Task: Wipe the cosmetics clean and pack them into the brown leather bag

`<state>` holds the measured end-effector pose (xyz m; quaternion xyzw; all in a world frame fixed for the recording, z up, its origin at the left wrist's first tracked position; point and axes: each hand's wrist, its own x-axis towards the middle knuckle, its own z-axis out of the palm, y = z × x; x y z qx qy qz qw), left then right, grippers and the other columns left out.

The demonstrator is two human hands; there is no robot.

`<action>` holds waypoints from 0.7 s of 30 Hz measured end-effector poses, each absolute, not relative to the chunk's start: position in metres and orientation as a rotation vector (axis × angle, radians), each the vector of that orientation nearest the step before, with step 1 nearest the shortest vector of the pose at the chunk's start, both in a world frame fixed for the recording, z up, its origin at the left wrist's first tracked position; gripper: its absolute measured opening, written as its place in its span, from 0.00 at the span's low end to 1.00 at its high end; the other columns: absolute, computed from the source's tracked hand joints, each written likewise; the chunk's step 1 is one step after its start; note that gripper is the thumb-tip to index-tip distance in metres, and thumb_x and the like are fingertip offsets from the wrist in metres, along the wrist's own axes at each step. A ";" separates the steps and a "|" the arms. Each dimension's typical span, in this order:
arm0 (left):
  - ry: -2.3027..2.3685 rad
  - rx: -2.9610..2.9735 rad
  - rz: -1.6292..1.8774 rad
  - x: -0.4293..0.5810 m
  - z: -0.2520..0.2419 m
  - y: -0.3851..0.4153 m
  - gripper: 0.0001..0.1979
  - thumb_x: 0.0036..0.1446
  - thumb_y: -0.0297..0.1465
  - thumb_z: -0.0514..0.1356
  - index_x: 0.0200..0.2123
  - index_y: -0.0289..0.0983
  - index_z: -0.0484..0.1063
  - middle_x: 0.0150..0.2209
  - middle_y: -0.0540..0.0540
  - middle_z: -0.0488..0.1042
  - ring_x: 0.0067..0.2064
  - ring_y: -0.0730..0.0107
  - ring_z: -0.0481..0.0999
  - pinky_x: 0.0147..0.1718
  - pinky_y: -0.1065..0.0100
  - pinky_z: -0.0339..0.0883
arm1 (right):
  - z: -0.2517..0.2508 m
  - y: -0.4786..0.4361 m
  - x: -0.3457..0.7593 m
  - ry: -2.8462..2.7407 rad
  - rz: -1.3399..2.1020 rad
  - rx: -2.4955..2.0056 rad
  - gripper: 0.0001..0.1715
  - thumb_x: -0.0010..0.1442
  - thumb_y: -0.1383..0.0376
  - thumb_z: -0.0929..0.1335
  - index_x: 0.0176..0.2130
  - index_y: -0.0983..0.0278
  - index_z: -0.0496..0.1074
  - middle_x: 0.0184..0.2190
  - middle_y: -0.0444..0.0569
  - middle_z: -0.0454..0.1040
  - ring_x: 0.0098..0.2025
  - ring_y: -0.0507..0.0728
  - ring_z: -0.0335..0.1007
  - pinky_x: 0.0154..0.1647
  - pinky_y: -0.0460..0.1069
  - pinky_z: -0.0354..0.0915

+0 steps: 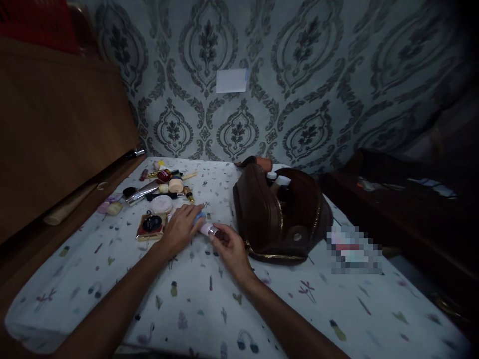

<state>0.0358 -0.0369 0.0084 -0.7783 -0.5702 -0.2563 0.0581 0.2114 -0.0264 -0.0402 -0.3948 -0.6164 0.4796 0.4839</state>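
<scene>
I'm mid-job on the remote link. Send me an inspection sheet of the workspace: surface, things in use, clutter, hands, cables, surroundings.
Surface: white printed cloth, some creasing at the near-left edge.
Things in use: small bottle between the hands; brown bag, unzipped, with white-capped containers inside.
Clutter: cosmetics at the left, including a silver tube, a round compact and a square palette; a pixelated item right of the bag.
Hands: left hand and right hand both on the bottle.
Cables: nothing seen for certain; the right side is dark.
Surroundings: patterned wall with a white card; wooden furniture at the left.
</scene>
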 end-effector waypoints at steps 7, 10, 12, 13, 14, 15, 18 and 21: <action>-1.519 -2.618 -0.649 0.050 0.009 -0.040 0.15 0.69 0.39 0.51 0.46 0.36 0.72 0.44 0.43 0.76 0.47 0.58 0.71 0.47 0.57 0.63 | -0.042 -0.024 0.210 -1.418 1.192 -0.927 0.20 0.50 0.56 0.73 0.41 0.64 0.77 0.33 0.49 0.76 0.33 0.55 0.71 0.34 0.49 0.68; -1.689 -2.517 -0.597 0.042 0.009 -0.035 0.14 0.69 0.38 0.50 0.44 0.37 0.72 0.42 0.43 0.76 0.46 0.58 0.71 0.45 0.58 0.63 | -0.034 -0.027 0.213 -1.464 1.103 -0.942 0.18 0.52 0.58 0.72 0.42 0.63 0.78 0.34 0.49 0.75 0.33 0.56 0.71 0.34 0.49 0.68; -1.779 -2.447 -0.582 0.035 0.009 -0.032 0.15 0.70 0.37 0.49 0.43 0.37 0.72 0.42 0.43 0.76 0.46 0.58 0.72 0.44 0.58 0.63 | -0.027 -0.029 0.215 -1.497 1.038 -0.950 0.17 0.53 0.58 0.72 0.42 0.63 0.78 0.35 0.49 0.75 0.34 0.56 0.71 0.34 0.49 0.68; -1.806 -2.424 -0.583 0.032 0.009 -0.031 0.15 0.70 0.37 0.49 0.43 0.37 0.72 0.42 0.43 0.76 0.46 0.58 0.72 0.44 0.58 0.63 | -0.024 -0.030 0.215 -1.510 1.013 -0.954 0.17 0.53 0.58 0.71 0.42 0.62 0.78 0.35 0.49 0.75 0.34 0.56 0.71 0.35 0.50 0.68; -1.822 -2.409 -0.587 0.030 0.009 -0.031 0.15 0.70 0.37 0.49 0.42 0.37 0.72 0.41 0.43 0.76 0.46 0.58 0.72 0.44 0.59 0.64 | -0.022 -0.031 0.216 -1.518 0.993 -0.958 0.17 0.54 0.58 0.71 0.43 0.62 0.78 0.36 0.49 0.75 0.35 0.56 0.71 0.35 0.50 0.68; -1.827 -2.400 -0.589 0.028 0.008 -0.030 0.15 0.70 0.37 0.49 0.42 0.37 0.72 0.41 0.43 0.76 0.46 0.58 0.72 0.44 0.59 0.64 | -0.021 -0.031 0.216 -1.519 0.980 -0.962 0.16 0.54 0.58 0.71 0.43 0.62 0.78 0.36 0.50 0.75 0.36 0.57 0.71 0.35 0.50 0.68; -1.800 -2.383 -0.572 0.027 0.006 -0.030 0.15 0.70 0.37 0.49 0.40 0.37 0.72 0.39 0.43 0.75 0.44 0.59 0.72 0.44 0.60 0.64 | -0.022 -0.031 0.215 -1.454 1.029 -0.969 0.18 0.54 0.57 0.72 0.43 0.62 0.76 0.35 0.49 0.75 0.35 0.57 0.71 0.35 0.50 0.68; -1.757 -2.355 -0.562 0.028 0.004 -0.030 0.16 0.70 0.38 0.49 0.38 0.37 0.72 0.37 0.43 0.74 0.43 0.59 0.71 0.44 0.60 0.65 | -0.026 -0.030 0.212 -1.299 1.169 -0.953 0.24 0.49 0.56 0.75 0.44 0.62 0.73 0.33 0.47 0.76 0.34 0.56 0.72 0.36 0.50 0.68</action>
